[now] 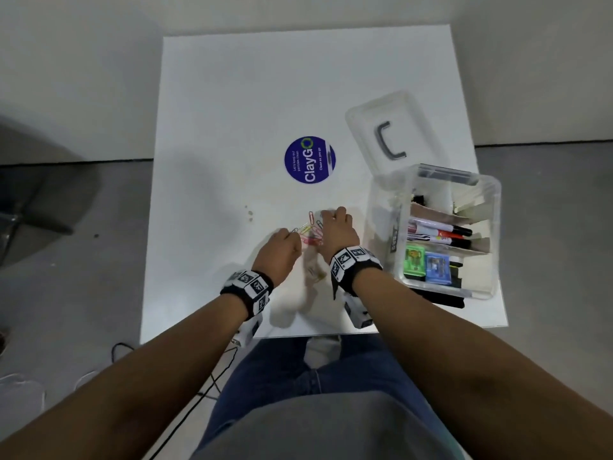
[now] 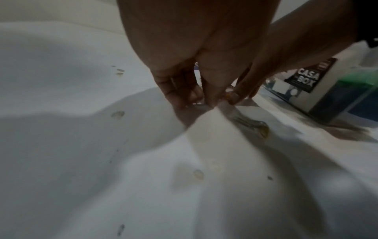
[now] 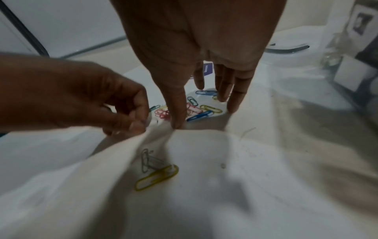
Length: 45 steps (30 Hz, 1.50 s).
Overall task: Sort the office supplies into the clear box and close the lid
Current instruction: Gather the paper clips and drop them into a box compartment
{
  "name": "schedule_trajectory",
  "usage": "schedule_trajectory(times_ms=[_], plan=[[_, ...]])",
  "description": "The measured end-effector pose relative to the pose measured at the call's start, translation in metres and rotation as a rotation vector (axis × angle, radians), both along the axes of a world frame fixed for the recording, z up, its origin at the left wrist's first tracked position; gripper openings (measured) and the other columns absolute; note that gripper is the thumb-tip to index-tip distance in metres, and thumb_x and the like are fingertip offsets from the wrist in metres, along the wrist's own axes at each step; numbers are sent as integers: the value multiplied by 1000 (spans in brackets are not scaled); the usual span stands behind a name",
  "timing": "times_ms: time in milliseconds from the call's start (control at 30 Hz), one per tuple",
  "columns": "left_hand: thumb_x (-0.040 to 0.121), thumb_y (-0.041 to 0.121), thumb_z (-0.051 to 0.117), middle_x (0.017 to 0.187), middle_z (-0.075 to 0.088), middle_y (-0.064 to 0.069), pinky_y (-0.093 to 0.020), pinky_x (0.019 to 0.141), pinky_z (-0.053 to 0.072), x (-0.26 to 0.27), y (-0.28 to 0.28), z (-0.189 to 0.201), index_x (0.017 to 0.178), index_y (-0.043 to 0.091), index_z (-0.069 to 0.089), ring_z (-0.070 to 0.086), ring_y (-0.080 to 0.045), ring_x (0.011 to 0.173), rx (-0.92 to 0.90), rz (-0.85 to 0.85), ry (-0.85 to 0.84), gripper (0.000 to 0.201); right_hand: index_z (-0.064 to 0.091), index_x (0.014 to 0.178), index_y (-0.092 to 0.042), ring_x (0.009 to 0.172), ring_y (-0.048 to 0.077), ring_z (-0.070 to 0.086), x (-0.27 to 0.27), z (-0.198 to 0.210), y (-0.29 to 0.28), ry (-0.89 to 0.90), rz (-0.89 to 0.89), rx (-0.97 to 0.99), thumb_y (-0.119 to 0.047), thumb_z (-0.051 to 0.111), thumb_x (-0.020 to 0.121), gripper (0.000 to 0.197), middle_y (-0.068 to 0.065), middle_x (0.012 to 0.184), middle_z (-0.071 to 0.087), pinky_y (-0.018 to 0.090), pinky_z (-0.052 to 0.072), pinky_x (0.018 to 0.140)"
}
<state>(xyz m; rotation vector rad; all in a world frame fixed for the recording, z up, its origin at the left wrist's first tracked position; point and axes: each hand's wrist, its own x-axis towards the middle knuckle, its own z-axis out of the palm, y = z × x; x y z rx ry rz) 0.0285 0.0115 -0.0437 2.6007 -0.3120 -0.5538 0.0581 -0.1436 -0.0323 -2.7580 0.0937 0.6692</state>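
Overhead, my left hand (image 1: pixel 282 250) and right hand (image 1: pixel 338 230) flank the clips (image 1: pixel 310 232), the box (image 1: pixel 491 207) open beyond my right. From the left wrist, fingers (image 2: pixel 180 90) curl; contents unclear. From the right, left fingers pinch the bag (image 3: pixel 155 137) open so my spread right fingers (image 3: pixel 235 97) can sweep clips in.

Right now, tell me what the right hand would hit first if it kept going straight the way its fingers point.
The right hand points away from the body; the loose paper clips lie right at its fingertips, so it would meet those first. Beyond them comes the round blue sticker. Depth is hard to judge.
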Motion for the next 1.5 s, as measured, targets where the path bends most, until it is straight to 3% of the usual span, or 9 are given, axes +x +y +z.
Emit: schedule_trajectory(times_ms=[100,233,433,633,867,1000,1133,1367,1500], plan=[[88,10,60,98,58,-9,-35,74,44,16,1,5,106,11,55,57,-27,87,-50,91,-8,19,40,131,-7,121,31,43,4,4,4,47,25,41,-3,59,84,51,15,133,37,41,49,83],[85,12,68,112,54,-12,-37,78,48,32,-3,1,121,13,48,58,-27,93,-23,97,52,41,42,128,-3,117,33,48,6,7,2,82,77,36,-2,56,85,45,17,130,40,42,48,81],[87,14,67,107,50,-10,-39,73,50,39,-8,-2,105,11,55,57,-29,81,-18,45,38,22,47,122,-2,108,36,57,9,19,-5,88,109,12,-2,49,90,32,18,124,50,40,46,78],[90,11,55,97,58,-11,-38,74,43,43,-10,-2,95,8,58,56,-30,91,70,-18,-11,7,54,103,-6,91,33,59,18,49,-16,-47,-17,114,-7,50,91,12,14,104,60,33,38,65],[90,8,55,105,62,-15,-40,83,45,44,-19,-1,104,4,58,57,-33,98,99,87,60,15,60,90,-9,81,30,62,15,94,-52,-194,-180,394,-14,61,89,6,11,89,67,42,53,74],[91,9,55,108,60,-17,-40,89,46,44,-25,-2,106,4,58,58,-33,100,145,125,76,16,58,86,-11,73,29,64,10,122,-82,-265,-290,542,-16,64,87,9,7,79,67,46,56,69],[92,9,54,108,59,-18,-37,87,48,40,-33,-1,109,3,55,59,-31,99,241,83,41,19,58,89,-11,72,28,67,7,149,-121,-360,-395,617,-18,66,88,11,-3,72,61,43,59,65],[91,5,49,98,65,-19,-41,79,49,45,-52,7,102,1,56,61,-35,92,221,107,52,14,56,86,-15,68,26,67,7,143,-189,-504,-618,633,-19,68,87,12,-2,73,65,43,60,62],[93,8,40,89,68,-15,-37,68,46,45,-59,19,91,6,54,62,-34,84,204,169,78,14,56,88,-13,74,25,64,4,126,-227,-521,-643,446,-15,63,90,8,5,83,65,32,53,63]])
